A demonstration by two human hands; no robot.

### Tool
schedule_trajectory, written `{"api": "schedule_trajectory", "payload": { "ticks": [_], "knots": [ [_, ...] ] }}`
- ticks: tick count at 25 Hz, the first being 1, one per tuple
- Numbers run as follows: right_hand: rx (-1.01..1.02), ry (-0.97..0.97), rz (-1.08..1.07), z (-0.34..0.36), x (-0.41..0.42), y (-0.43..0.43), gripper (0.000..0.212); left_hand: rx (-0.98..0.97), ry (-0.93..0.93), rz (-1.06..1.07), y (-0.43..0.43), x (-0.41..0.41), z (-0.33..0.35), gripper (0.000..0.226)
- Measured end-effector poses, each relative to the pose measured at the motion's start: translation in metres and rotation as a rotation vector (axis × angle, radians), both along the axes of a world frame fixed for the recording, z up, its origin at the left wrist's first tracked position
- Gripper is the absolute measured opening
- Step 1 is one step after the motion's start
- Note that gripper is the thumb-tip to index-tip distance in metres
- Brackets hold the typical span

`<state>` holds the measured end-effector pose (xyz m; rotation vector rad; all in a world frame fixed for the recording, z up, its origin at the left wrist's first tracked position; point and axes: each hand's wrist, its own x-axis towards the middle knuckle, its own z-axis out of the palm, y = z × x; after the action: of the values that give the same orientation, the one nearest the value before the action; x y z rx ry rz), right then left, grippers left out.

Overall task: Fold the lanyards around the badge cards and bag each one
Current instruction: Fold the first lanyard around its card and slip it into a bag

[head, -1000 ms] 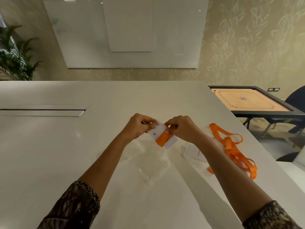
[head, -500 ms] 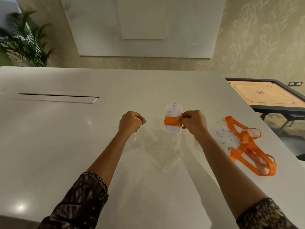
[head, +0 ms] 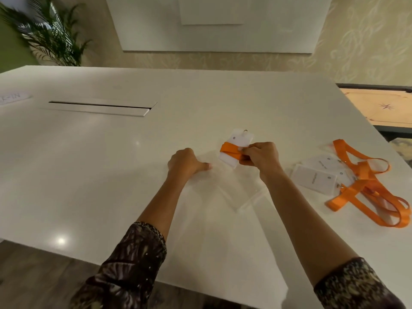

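Closest to me I see two dark patterned sleeves, one on the left arm (head: 133, 264) and one on the right arm (head: 352, 284), both reaching out over the big white surface (head: 100, 175). Between the arms, some clear plastic bags (head: 231, 195) lie flat on the surface and are hard to see. The left grip (head: 188, 162) sits on the far left edge of these bags with its fingers curled and its thumb pointing right. I cannot tell if it holds a bag or just rests there. Just beside it, the right grip (head: 259, 158) pinches a white badge card (head: 239, 138) with an orange ribbon lanyard (head: 229, 150) wrapped around its middle. The card is held tilted, a little above the bags. A small metal ring shows at the card's top. To the right lies a little pile of white badge cards (head: 314, 178), with loose orange lanyards (head: 367, 188) in a messy heap beside it. Farther off on the left is a long thin slot (head: 100, 107) in the surface, and a white label (head: 13, 98) at the edge. Off to the right stands a tan game board (head: 379, 108). At the back are a green leafy plant (head: 51, 34) and a white wall panel (head: 211, 30).
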<state>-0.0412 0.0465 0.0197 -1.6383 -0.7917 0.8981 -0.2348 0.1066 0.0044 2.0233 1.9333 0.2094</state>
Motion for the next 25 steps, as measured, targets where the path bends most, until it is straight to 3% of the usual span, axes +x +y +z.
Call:
{"api": "schedule_trajectory", "payload": {
  "ticks": [5,9,14,21,25],
  "knots": [
    [-0.006,0.031,0.022,-0.004,-0.017,0.003,0.021,-0.047,-0.143,0.041,0.004,-0.005,-0.002,0.041],
    [-0.007,0.074,0.008,-0.007,-0.02,0.004,0.018,-0.02,-0.195,0.065,-0.004,-0.01,-0.001,0.04],
    [0.022,0.11,-0.057,-0.004,-0.008,0.003,0.013,0.293,-0.121,0.047,-0.015,0.003,0.008,0.019],
    [0.08,0.091,-0.19,0.007,0.025,-0.005,0.007,0.13,-0.029,-0.068,-0.01,0.066,-0.001,0.061],
    [0.071,0.085,-0.205,0.002,0.037,-0.015,0.008,0.049,-0.002,-0.044,-0.007,0.083,-0.005,0.055]
  ]
}}
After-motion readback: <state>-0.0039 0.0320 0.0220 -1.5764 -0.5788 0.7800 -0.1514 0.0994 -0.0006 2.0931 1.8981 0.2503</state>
